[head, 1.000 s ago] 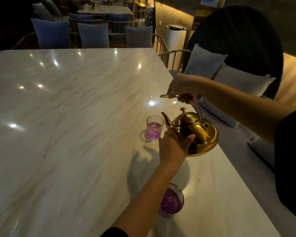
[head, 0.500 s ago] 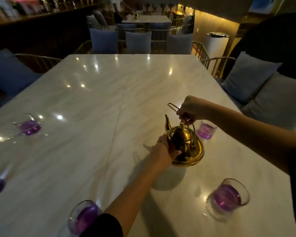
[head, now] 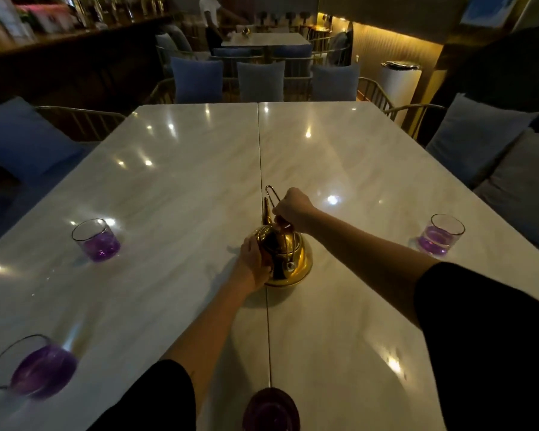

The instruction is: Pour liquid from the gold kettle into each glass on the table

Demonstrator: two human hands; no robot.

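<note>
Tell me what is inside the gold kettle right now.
That cannot be seen: the gold kettle is opaque, and the left hand presses on its side. The right hand holds its handle. Only the glasses, like the one at far left, show purple liquid.

kettle (head: 280,253) mid-table (head: 168,181) (glasses (head: 96,241) around)

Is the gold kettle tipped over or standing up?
Standing up. The gold kettle sits flat on the table, spout pointing upward.

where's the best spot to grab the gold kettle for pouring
Probably the wire handle, taken from above, as the right hand does: it arches over the lid of the upright kettle. The left hand steadies the round body from the left.
</note>
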